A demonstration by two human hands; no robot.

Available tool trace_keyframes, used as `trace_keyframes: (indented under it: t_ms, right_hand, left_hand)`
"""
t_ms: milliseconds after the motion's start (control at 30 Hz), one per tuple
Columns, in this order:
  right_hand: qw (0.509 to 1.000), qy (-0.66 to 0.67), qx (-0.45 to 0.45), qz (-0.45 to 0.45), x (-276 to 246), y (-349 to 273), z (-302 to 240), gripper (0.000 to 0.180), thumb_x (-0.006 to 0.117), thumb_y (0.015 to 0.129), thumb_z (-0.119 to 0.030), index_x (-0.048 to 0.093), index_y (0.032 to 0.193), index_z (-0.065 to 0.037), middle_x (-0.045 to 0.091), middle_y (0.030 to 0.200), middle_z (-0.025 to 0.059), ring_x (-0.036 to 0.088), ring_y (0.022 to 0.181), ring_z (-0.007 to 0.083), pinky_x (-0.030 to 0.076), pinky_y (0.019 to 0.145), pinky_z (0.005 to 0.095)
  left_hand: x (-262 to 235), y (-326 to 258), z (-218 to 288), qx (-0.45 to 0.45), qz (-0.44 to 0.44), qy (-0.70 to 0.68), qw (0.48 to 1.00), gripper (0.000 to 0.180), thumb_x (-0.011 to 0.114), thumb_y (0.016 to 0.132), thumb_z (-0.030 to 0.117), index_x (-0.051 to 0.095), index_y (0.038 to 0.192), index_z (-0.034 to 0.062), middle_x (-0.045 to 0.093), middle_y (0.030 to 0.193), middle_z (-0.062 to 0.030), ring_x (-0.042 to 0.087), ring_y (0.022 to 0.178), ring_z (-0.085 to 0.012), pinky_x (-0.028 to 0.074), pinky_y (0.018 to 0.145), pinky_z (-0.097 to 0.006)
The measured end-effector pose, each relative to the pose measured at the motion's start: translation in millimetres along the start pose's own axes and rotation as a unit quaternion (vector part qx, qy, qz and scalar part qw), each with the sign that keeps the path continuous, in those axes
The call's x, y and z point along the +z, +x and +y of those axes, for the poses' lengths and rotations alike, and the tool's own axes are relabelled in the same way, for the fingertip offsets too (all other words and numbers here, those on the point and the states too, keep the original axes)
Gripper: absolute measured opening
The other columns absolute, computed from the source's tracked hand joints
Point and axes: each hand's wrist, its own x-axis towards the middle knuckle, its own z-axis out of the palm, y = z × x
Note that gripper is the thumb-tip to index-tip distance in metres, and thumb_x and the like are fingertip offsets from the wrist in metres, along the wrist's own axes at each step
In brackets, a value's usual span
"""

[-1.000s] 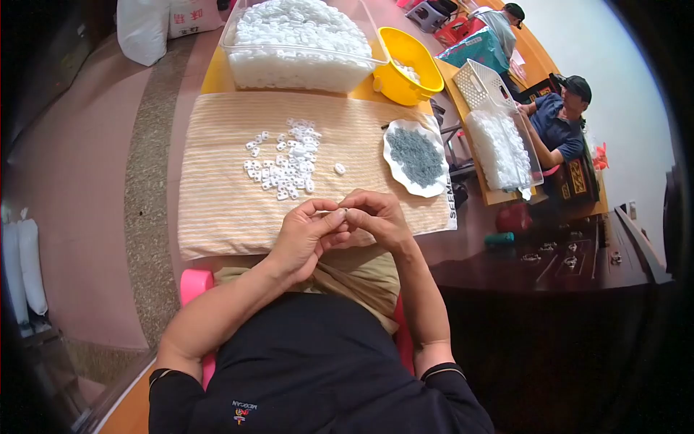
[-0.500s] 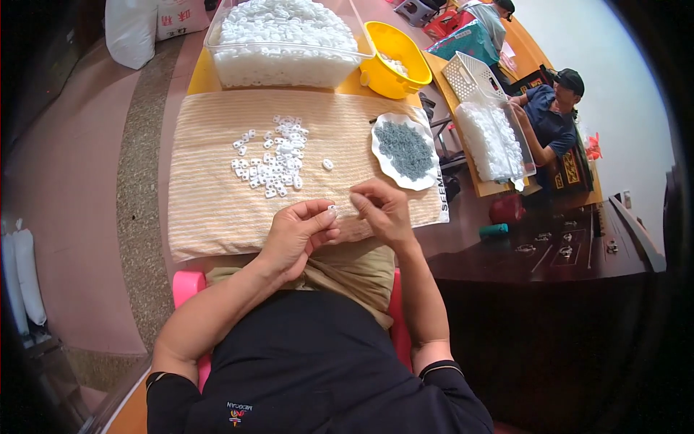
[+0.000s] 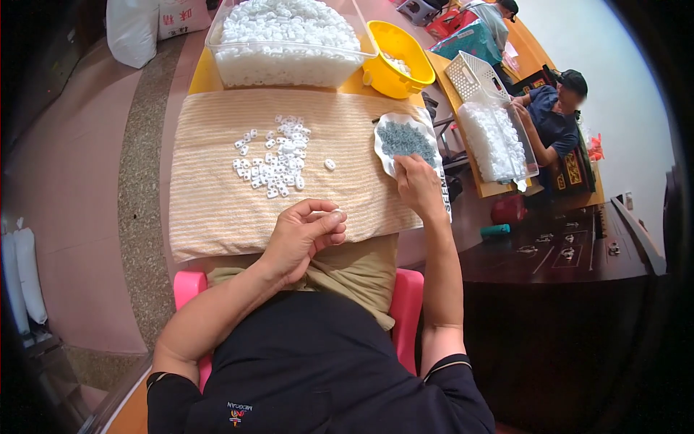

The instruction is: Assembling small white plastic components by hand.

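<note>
Above the near edge of the striped towel, my left hand (image 3: 307,235) pinches a small white plastic piece (image 3: 337,211) between thumb and fingertips, mostly hidden by them. My right hand (image 3: 421,186) reaches into a white wavy-edged dish (image 3: 384,165) at the right. Its fingers are drawn together at the heap of tiny grey-blue parts (image 3: 406,139); what they grip, if anything, is hidden. Left of centre lies a loose pile of white plastic pieces with dark holes (image 3: 278,166). One single oval white piece (image 3: 330,165) sits apart, between pile and dish.
A large clear tub (image 3: 289,69) full of white pieces stands at the back, beside a yellow basin (image 3: 397,76). The striped towel (image 3: 210,210) covers the table before me. On the right, a co-worker (image 3: 553,116) sits behind another clear bin (image 3: 495,145) of white pieces.
My right hand has moved right and away from me, from beside my left hand to the dish. The left hand stays nearly in place, still pinching the white piece.
</note>
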Motion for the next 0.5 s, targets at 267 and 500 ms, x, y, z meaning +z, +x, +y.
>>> trace_keyframes:
  t_ms: [267, 500]
  right_hand:
    - [0.995, -0.021, 0.041, -0.085, -8.1, 4.9, -15.1, 0.025, 0.05, 0.093, -0.027, 0.065, 0.103, -0.01, 0.06, 0.1, 0.0171, 0.06, 0.09, 0.0393, 0.048, 0.079, 0.0465]
    - [0.997, -0.022, 0.032, -0.072, -0.4, 7.5, -4.1, 0.025, 0.051, 0.092, -0.023, 0.065, 0.104, -0.007, 0.061, 0.099, 0.0169, 0.06, 0.091, 0.0395, 0.048, 0.08, 0.045]
  left_hand:
    - [-0.9, -2.4, -0.7, -0.005, 0.006, 0.012, 1.0, 0.015, 0.065, 0.087, 0.002, 0.06, 0.1, 0.0014, 0.067, 0.093, -0.0102, 0.066, 0.077, -0.0152, 0.057, 0.071, -0.026]
    - [-3.7, -0.6, -4.5, 0.003, 0.026, 0.025, 0.999, 0.017, 0.065, 0.085, 0.0, 0.061, 0.101, -0.0011, 0.066, 0.091, -0.0089, 0.065, 0.079, -0.0152, 0.056, 0.074, -0.027]
